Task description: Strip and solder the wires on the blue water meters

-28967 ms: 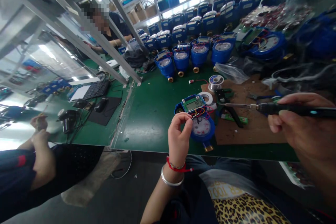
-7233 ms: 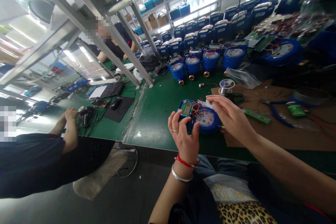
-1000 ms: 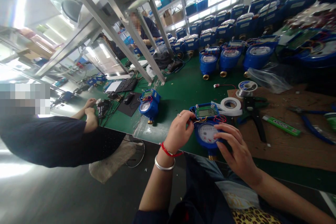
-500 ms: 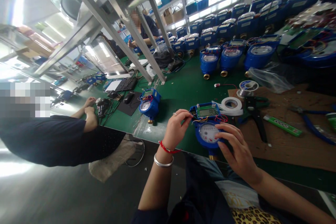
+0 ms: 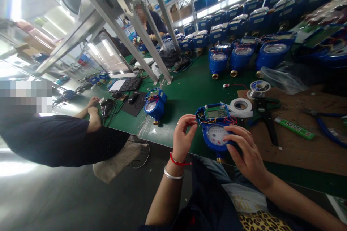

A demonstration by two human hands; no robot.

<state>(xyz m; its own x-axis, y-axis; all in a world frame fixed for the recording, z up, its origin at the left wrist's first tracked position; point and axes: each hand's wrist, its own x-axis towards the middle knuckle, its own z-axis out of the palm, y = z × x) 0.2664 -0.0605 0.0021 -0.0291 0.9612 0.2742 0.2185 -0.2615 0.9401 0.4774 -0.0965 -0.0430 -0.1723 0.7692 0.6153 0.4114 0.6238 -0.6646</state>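
A blue water meter [image 5: 216, 135] with an uncovered circuit board and a small display [image 5: 217, 113] lies in front of me at the bench edge. Thin coloured wires show around the board, and a brass fitting [image 5: 220, 159] points toward me. My left hand [image 5: 185, 131] is at the upper left corner of the meter, fingers bent and thumb apart, with nothing visible between them. Spread fingers of my right hand [image 5: 245, 151] rest on the right side of the round dial, the thumb apart beside the housing.
Another blue meter [image 5: 155, 105] stands to the left. On the cardboard [image 5: 271, 144] at right are a white tape roll [image 5: 241, 106], solder spool [image 5: 258, 88], black tool [image 5: 264, 115], green tube [image 5: 294, 128] and pliers [image 5: 322, 122]. Several meters line the back. A person [image 5: 54, 137] sits left.
My left hand has drawn slightly back from the meter's upper left corner, and its thumb and fingertips have parted. My right hand stays on the dial. The view has shifted slightly.
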